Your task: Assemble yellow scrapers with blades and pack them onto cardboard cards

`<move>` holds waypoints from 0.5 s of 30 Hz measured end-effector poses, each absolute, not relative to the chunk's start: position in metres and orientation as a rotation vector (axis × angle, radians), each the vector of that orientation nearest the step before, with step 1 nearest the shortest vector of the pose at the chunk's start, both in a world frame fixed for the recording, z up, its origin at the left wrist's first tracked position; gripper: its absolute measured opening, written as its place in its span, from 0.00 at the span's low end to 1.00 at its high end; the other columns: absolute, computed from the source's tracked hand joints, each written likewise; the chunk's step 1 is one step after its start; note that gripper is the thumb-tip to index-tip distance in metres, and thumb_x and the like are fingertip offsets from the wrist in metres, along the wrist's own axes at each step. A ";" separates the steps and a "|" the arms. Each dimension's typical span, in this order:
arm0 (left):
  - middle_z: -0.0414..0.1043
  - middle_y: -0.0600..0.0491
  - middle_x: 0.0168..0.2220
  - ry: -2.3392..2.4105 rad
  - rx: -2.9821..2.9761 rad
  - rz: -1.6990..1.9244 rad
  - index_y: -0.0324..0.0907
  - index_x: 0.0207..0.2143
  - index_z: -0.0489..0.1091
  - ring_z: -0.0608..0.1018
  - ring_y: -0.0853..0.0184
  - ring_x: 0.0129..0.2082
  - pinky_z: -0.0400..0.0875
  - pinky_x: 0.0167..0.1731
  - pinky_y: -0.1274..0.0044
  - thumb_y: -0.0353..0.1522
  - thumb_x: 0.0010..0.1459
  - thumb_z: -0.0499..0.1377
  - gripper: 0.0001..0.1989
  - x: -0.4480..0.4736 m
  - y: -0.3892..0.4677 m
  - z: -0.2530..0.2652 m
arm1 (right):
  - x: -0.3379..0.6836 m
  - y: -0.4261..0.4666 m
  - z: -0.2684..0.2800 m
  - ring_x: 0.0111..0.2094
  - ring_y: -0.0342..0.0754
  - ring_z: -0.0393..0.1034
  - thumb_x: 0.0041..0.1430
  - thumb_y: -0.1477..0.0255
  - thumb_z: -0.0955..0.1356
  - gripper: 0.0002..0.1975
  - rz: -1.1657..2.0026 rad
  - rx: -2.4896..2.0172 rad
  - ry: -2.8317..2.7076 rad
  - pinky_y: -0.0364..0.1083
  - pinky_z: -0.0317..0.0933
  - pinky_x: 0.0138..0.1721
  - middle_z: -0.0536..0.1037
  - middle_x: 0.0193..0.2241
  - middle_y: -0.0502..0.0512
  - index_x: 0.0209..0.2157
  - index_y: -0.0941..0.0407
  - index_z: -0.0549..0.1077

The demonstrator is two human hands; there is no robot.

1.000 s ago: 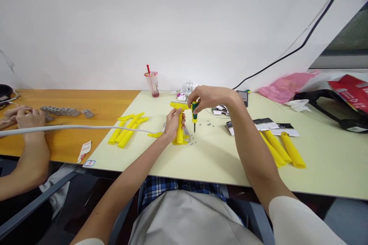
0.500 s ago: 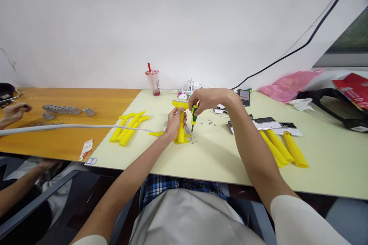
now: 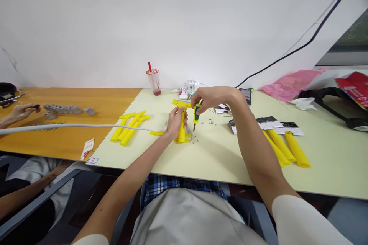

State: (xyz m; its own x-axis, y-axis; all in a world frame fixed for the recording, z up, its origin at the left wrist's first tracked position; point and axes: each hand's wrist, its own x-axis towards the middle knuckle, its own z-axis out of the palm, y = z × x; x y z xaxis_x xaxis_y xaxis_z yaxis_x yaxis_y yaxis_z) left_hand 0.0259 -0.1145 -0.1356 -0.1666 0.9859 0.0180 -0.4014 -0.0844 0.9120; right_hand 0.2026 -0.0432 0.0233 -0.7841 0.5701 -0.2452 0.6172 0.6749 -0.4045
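My left hand (image 3: 174, 123) is wrapped round the handle of a yellow T-shaped scraper (image 3: 182, 130), whose wide head points away from me. In my right hand (image 3: 202, 97) is a green and yellow screwdriver (image 3: 196, 114), held from above with its shaft pointing down. Its tip hangs just above or at a scatter of small screws (image 3: 194, 139) on the table; contact cannot be made out. More yellow parts lie under and beside my left hand, partly hidden by it.
Yellow handles (image 3: 130, 130) lie to the left; yellow scrapers with black-and-white packaging (image 3: 297, 149) lie to the right. A cup with a red straw (image 3: 153, 82) stands at the back. A grey cable (image 3: 86, 125) crosses from the left. A co-worker's hand (image 3: 24, 114) is over the wooden table.
My right hand and the screwdriver have shifted slightly, with the tip a little higher off the screws. My left hand keeps its hold. The co-worker's hand has moved right.
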 end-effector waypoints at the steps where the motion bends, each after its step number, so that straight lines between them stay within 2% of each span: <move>1: 0.70 0.56 0.31 0.973 0.845 1.528 0.43 0.38 0.68 0.68 0.74 0.21 0.61 0.15 0.82 0.45 0.63 0.70 0.18 0.026 -0.115 -0.135 | 0.206 -0.044 0.025 0.40 0.56 0.79 0.55 0.64 0.80 0.14 -0.730 0.992 2.808 0.49 0.62 0.36 0.86 0.41 0.56 0.44 0.51 0.85; 6: 0.73 0.53 0.32 1.006 0.878 1.432 0.43 0.36 0.65 0.69 0.74 0.20 0.61 0.14 0.82 0.43 0.63 0.69 0.18 0.028 -0.118 -0.133 | 0.225 -0.051 0.042 0.39 0.56 0.77 0.57 0.60 0.80 0.14 -0.648 1.027 2.999 0.50 0.61 0.37 0.85 0.39 0.58 0.42 0.52 0.86; 11: 0.76 0.52 0.32 1.031 0.897 1.294 0.44 0.39 0.66 0.71 0.73 0.19 0.63 0.14 0.81 0.43 0.62 0.71 0.19 0.031 -0.118 -0.137 | 0.243 -0.068 0.060 0.34 0.52 0.74 0.59 0.57 0.77 0.15 -0.574 1.139 3.075 0.50 0.59 0.35 0.83 0.34 0.55 0.42 0.53 0.85; 15: 0.78 0.51 0.32 1.037 0.905 1.189 0.43 0.40 0.66 0.74 0.72 0.19 0.66 0.15 0.81 0.40 0.64 0.69 0.15 0.030 -0.119 -0.139 | 0.250 -0.078 0.067 0.35 0.53 0.76 0.59 0.54 0.77 0.19 -0.584 1.214 3.144 0.50 0.61 0.36 0.84 0.35 0.55 0.43 0.53 0.85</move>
State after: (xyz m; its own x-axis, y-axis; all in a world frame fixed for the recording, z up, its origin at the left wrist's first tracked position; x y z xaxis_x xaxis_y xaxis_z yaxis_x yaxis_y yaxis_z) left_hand 0.0302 -0.1187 -0.1395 0.0630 0.9870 -0.1479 -0.2800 0.1597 0.9466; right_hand 0.2503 -0.0781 0.0668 -0.7143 0.6869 0.1341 0.5929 0.6957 -0.4056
